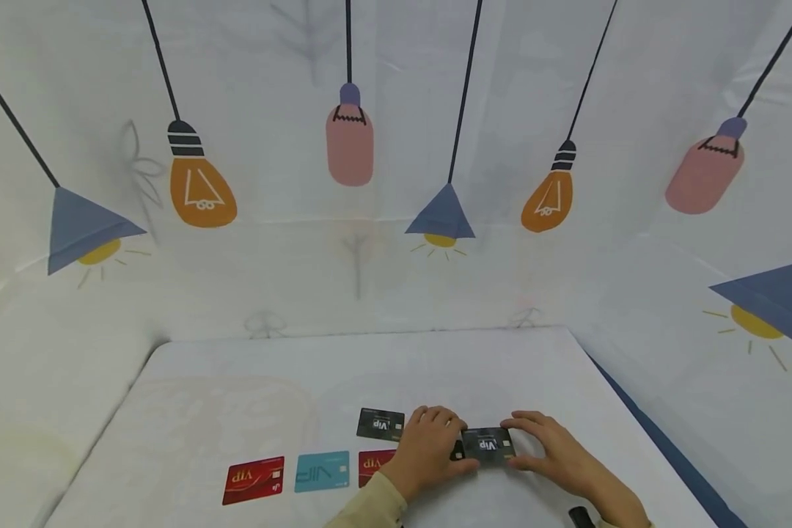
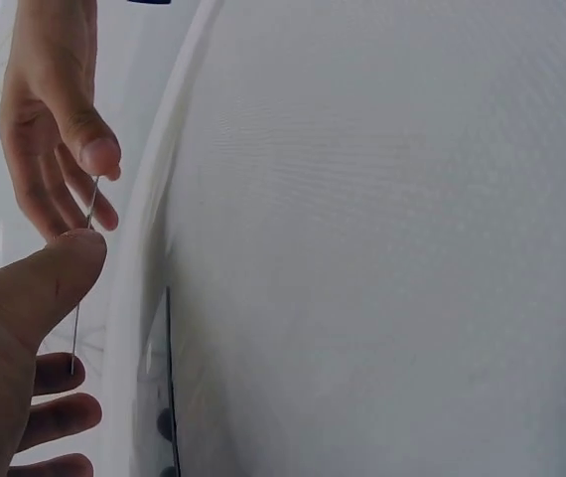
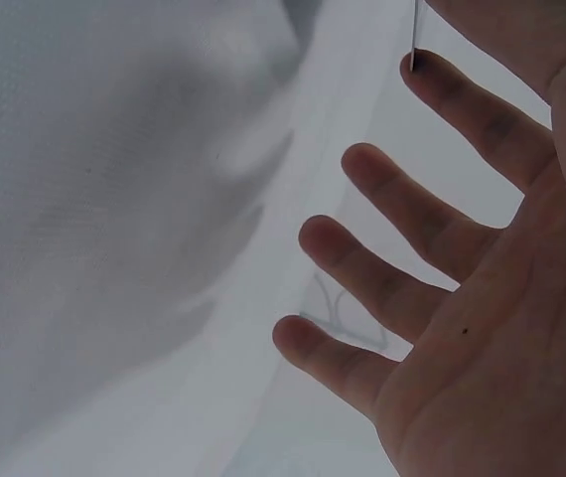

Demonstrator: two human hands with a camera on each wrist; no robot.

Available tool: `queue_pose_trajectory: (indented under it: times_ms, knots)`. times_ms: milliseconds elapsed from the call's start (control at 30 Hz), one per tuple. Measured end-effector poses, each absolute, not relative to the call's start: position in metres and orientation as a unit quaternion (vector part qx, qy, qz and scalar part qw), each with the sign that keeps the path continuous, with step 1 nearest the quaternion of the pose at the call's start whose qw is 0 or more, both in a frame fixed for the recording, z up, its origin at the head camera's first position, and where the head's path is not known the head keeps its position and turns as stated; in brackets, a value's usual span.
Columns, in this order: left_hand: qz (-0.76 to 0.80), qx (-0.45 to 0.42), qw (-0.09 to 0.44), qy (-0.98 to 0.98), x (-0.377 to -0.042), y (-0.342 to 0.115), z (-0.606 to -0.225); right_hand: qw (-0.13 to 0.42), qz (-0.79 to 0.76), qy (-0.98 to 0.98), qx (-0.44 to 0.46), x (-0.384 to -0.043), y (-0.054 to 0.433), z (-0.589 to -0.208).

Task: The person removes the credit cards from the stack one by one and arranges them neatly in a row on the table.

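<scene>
A black VIP card (image 1: 488, 444) is held just above the white table between both hands. My left hand (image 1: 429, 451) pinches its left end with thumb and index finger. At the right end, my right hand (image 1: 554, 451) pinches it the same way, the other fingers spread in the right wrist view. Edge-on, the card (image 2: 76, 328) shows as a thin line in the left wrist view. Part of another dark card (image 1: 457, 451) peeks out by the left fingers, mostly hidden. Beside the left hand, a red VIP card (image 1: 373, 463) is partly covered by it.
Left of the hands lie a second black VIP card (image 1: 379, 424), a teal card (image 1: 322, 471) and another red VIP card (image 1: 254, 479). The white table (image 1: 237, 396) meets a pale cloth wall printed with lamps (image 1: 204, 191).
</scene>
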State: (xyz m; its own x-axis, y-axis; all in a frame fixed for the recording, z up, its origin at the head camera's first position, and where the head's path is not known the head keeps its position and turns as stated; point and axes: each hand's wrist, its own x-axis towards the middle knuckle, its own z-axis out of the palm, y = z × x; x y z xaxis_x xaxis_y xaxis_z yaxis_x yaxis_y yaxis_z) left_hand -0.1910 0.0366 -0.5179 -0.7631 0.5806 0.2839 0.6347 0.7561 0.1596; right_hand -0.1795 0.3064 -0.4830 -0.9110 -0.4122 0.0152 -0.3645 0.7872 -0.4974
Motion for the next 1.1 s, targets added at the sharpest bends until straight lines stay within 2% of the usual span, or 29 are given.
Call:
queue_pose_trajectory:
  times_ms: [167,400,867,1100]
  knots:
    - [-0.099,-0.336,0.102,-0.931,-0.191,0.043,-0.520,0.066,-0.251,0.947,-0.189,-0.179,0.311,-0.487]
    - [-0.070,-0.343,0.110,-0.930,-0.192,0.048,-0.522,0.058,-0.240,0.951,-0.187,-0.182,0.316,-0.495]
    - [-0.060,-0.339,0.071,-0.936,-0.187,0.052,-0.524,0.061,-0.213,0.963,-0.153,-0.178,0.314,-0.500]
    - [-0.066,-0.349,0.086,-0.931,-0.186,0.052,-0.525,0.068,-0.205,0.966,-0.140,-0.176,0.316,-0.502]
